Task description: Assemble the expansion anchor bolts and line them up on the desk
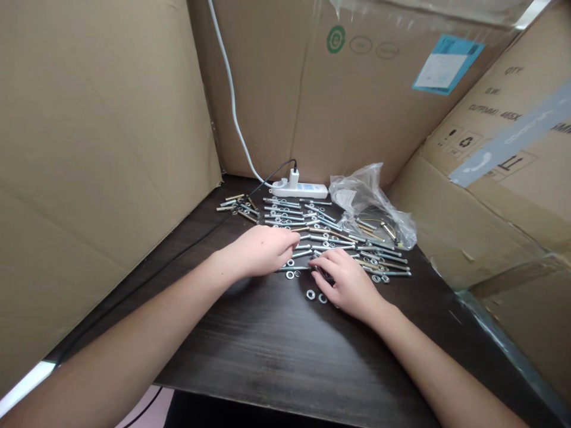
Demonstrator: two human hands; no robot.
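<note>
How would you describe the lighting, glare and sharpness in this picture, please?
Head view: diffuse sheen on the dark brown wood-grained tabletop, with soft shadow beneath the bare right hand; head view: pale highlights on the crumpled clear plastic bag; head view: slender silver metal bolts look slightly soft, fine threads unreadable.

Tabletop [285, 351] free at front; bolt rows [330, 239] crowd middle, plastic bag [357, 193] rear right, cardboard walls [107, 119] three sides
</note>
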